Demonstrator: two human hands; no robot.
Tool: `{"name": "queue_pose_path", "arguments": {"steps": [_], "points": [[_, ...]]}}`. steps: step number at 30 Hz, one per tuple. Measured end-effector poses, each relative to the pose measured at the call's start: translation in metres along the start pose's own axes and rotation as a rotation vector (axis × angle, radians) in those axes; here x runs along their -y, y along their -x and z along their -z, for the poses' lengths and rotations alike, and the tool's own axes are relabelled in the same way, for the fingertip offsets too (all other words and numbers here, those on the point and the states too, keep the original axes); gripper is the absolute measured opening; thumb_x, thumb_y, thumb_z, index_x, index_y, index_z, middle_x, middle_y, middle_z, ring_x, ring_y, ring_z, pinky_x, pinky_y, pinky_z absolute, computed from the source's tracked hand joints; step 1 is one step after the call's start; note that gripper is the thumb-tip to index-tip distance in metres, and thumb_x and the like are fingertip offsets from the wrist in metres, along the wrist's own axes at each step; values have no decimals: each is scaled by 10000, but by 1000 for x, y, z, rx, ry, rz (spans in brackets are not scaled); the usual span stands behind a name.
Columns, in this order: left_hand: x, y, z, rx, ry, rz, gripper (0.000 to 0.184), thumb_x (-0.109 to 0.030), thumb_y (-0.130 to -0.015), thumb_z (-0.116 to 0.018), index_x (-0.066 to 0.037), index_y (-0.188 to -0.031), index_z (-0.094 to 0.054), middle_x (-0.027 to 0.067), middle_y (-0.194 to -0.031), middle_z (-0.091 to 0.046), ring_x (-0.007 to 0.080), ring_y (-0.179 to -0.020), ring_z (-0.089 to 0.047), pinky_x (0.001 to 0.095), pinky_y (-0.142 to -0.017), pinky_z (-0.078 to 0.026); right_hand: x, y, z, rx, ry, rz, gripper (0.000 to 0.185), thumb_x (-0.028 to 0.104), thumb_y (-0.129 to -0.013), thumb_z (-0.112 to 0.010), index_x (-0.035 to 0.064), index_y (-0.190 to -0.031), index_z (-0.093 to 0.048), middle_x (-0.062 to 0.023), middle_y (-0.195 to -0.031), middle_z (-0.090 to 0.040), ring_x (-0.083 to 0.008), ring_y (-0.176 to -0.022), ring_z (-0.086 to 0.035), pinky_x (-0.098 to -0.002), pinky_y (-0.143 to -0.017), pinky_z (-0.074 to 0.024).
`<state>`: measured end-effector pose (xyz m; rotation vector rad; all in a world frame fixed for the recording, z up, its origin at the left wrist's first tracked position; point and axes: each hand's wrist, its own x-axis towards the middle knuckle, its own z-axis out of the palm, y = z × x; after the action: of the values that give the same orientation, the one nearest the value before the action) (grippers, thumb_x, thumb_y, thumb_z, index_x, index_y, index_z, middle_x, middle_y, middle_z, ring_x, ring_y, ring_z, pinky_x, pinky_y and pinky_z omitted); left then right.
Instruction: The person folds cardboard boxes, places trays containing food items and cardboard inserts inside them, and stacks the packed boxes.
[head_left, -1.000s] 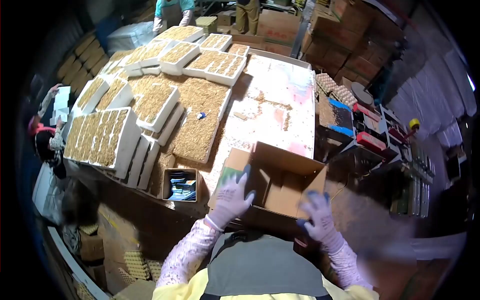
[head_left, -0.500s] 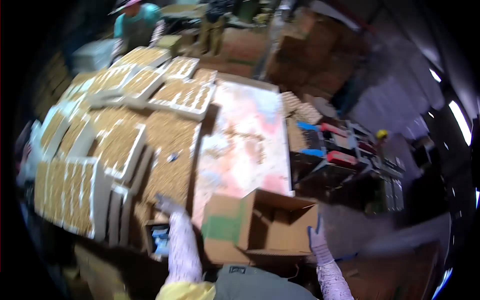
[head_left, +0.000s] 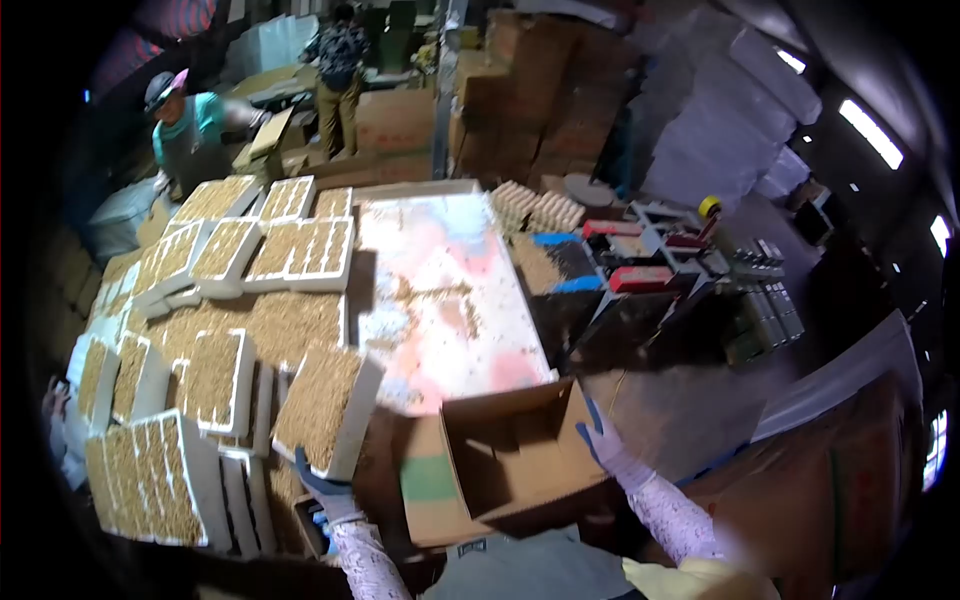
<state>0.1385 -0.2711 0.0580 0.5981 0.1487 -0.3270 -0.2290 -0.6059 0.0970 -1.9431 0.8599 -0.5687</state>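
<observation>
My left hand (head_left: 328,492), in a glove with blue fingers, is at the near end of a white foam tray (head_left: 362,412) packed with small brown pieces. The tray is tilted, and its near edge rests against my fingers and palm; part of the grip is hidden. Before my body sits a cardboard box (head_left: 520,495) with its flaps up and a green strip on its left side. Against the box's right wall, my gloved right hand (head_left: 608,448) has its fingers spread apart.
Stacked foam trays (head_left: 160,480) of brown pieces crowd the left side. Brown crumbs lie on the stained white tabletop (head_left: 440,300). A taping machine (head_left: 640,275) and egg-carton-like trays (head_left: 537,208) stand to the right. A co-worker (head_left: 195,135) is at the far left, another person (head_left: 340,75) behind.
The view has swung to the right. A foam tray now stands tilted at my left hand, where a level layer of brown pieces lay. My right hand stays at the box's right side.
</observation>
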Motion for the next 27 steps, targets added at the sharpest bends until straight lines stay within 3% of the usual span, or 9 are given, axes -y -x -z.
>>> {"name": "queue_pose_path", "arguments": {"steps": [3,5,9,10,15,18,20,23,27], "points": [[-27,28,-51,189,168,367,592,-378,-987,-480,-29,-1458,-401,188,-1444,-489,357,-1290,-513,495,-1074,-442,-18,-27,-22,78,-610,-152,472,103,-1014,-529,-5,-1461,-422,-27,-1386,-515,-123,-1241,-493,-251,-1051,-384],[-29,43,-86,321,-79,299,588,-374,-980,-493,-19,-1443,-417,190,-1432,-500,343,-1281,-524,496,-1076,-439,-3,-39,-37,96,-601,-263,455,114,-1032,-500,5,-1466,-421,7,-1359,-505,-99,-1214,-488,-225,-1041,-378],[-14,70,-140,399,-143,492,530,-335,-979,-524,-16,-1399,-467,184,-1382,-543,326,-1248,-554,471,-1046,-478,9,-58,-58,173,-1147,-415,473,186,-1061,-448,3,-1491,-375,-43,-1472,-453,-125,-1324,-434,-249,-1112,-333],[-3,75,-136,517,-363,331,513,-316,-977,-534,-22,-1393,-474,174,-1384,-543,316,-1246,-556,465,-1048,-479,13,-53,-62,246,-855,-36,504,228,-1061,-455,-2,-1498,-354,-74,-1517,-414,-150,-1368,-402,-273,-1140,-315],[34,74,-92,870,-903,-155,632,-133,-829,-771,-34,-1381,-480,155,-1381,-535,251,-1291,-514,409,-1087,-432,17,-54,-51,269,-1030,-244,469,210,-1058,-463,0,-1472,-399,-67,-1427,-513,-159,-1277,-498,-280,-1075,-398],[28,61,-71,1011,-973,-38,835,-96,-750,-837,-24,-1454,-395,150,-1398,-517,243,-1268,-527,394,-1081,-426,-23,-64,-66,164,-982,-134,440,157,-1032,-500,7,-1443,-451,-64,-1391,-545,-149,-1229,-528,-279,-1053,-417],[25,117,-168,453,-704,377,926,-88,-766,-825,-33,-1523,-294,130,-1399,-515,234,-1248,-537,386,-1052,-447,6,-56,-54,121,-829,-289,449,158,-1016,-536,0,-1431,-467,-66,-1381,-552,-137,-1226,-522,-263,-1060,-397],[39,126,-153,402,-851,473,882,-107,-883,-726,-164,-1577,-185,119,-1248,-605,190,-1058,-630,304,-883,-537,-12,-57,-65,95,-880,-227,467,218,-1029,-530,-7,-1433,-465,-75,-1387,-549,-144,-1237,-506,-254,-1065,-379],[56,117,-135,544,-2250,220,967,-414,-904,-695,66,-1518,-123,285,-1135,-644,346,-1059,-657,398,-887,-522,-10,-56,-65,119,-855,-186,493,209,-1030,-523,-31,-1450,-428,-88,-1453,-487,-175,-1302,-472,-269,-1094,-364]]}}
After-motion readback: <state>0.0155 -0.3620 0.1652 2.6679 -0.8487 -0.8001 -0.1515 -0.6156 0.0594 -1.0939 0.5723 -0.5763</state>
